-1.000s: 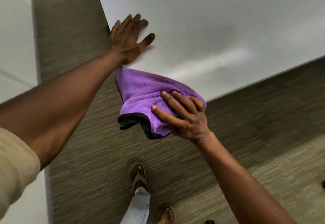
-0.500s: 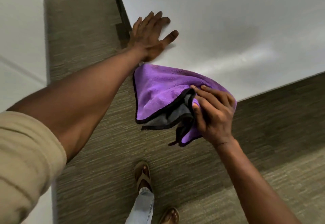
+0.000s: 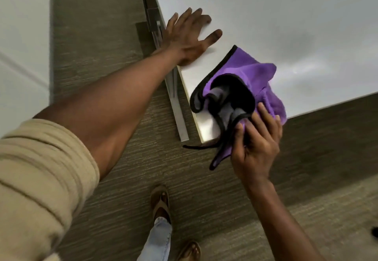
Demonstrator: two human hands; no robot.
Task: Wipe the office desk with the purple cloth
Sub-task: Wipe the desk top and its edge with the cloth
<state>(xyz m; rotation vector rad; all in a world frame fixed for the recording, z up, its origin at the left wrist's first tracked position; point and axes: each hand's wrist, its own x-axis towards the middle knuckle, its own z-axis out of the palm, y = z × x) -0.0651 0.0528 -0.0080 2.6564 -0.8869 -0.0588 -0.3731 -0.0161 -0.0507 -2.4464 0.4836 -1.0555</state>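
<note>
Landmark for this record: the near corner of the white, smooth-topped office desk [image 3: 276, 19].

The bunched purple microfibre cloth with black edging and a grey underside [image 3: 253, 80] lies on the desk just inside that corner. Its lower folds hang off the desk edge and a loose tail dangles below the corner. The bundle's long axis runs from the corner diagonally up and inward across the desktop.

The right hand [image 3: 255, 146] is at the corner, off the desk edge, with thumb and fingers pinching the cloth's lower folds. It is the nearer hand, and the only one touching the cloth.

The left hand [image 3: 188, 37] lies flat with fingers spread on the desktop, farther in from the corner along the left edge, just beside the cloth's upper tip but apart from it. It holds nothing and appears to serve as a brace.

Judgement: the unwiped desktop extends up and right of the corner, so the next stroke should carry the cloth that way.

Containers: none in view.

Below the corner: grey-brown carpet [image 3: 122, 168] and two sandalled feet [image 3: 160, 201].
</note>
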